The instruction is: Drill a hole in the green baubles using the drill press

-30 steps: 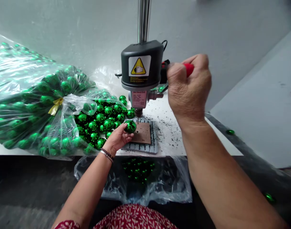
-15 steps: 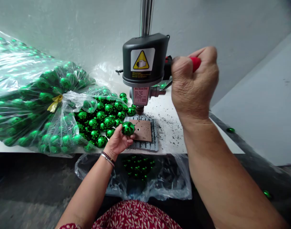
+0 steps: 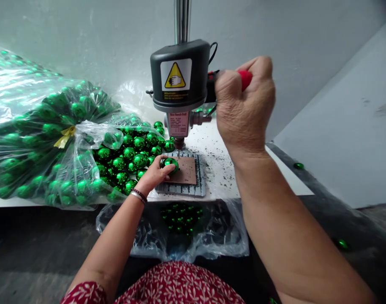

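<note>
My left hand (image 3: 159, 170) grips a shiny green ball ornament (image 3: 171, 165) between thumb and fingers, over the brown board (image 3: 188, 171) on the slotted grey base (image 3: 180, 191). Just right of the ball hangs the thin drill bit (image 3: 179, 154) of a bench drill (image 3: 180, 76); I cannot tell if they touch. My right hand (image 3: 246, 105) is closed around the drill's red-tipped handle (image 3: 245, 79), at the right of the black housing. The palm side and most of the handle are hidden.
A clear bag of green balls (image 3: 37, 139), tied with yellow, lies at the left. Loose balls (image 3: 134, 152) spread from it. Dark shavings (image 3: 216, 166) litter the white table (image 3: 218, 185). Below its edge hangs an open plastic-lined container (image 3: 224, 247) with more balls. One ball (image 3: 298, 166) lies at the right.
My left hand has turned over, from palm-up to back-up, and brought the ball onto the board near the bit. My right hand stays on the handle. The view has shifted slightly.
</note>
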{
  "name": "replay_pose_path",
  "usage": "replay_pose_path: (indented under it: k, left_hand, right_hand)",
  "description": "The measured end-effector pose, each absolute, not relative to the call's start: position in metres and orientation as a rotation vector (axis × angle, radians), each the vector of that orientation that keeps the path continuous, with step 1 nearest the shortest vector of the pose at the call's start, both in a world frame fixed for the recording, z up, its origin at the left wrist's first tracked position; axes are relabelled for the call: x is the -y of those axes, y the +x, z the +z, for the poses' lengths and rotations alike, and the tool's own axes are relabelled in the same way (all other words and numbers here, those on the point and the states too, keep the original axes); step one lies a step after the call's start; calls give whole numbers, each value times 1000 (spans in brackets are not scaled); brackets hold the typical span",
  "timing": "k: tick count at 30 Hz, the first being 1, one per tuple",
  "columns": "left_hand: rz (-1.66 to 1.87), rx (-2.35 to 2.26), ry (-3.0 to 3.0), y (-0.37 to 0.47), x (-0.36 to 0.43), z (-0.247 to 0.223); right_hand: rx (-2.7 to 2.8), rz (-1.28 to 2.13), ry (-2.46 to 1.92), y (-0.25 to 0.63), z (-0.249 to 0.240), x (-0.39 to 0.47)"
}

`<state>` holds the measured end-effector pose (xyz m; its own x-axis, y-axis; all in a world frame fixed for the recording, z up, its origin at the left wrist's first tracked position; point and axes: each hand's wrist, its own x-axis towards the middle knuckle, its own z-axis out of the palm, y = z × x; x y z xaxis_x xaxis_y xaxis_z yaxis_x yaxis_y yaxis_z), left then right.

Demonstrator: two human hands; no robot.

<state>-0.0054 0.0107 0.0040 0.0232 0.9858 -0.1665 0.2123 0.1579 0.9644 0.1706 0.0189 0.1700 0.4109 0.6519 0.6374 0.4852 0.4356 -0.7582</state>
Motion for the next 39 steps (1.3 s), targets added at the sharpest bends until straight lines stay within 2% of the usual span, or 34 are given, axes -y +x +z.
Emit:
replay_pose_path:
  k: [22,39]
  left_hand:
    - [848,-1527,1662,11,-25,12]
    - [856,-1500,1579,18,-24,5]
  right_hand:
    - [1232,139,-1157,172,168,-19]
    - [1288,-16,-1066,178,144,-12]
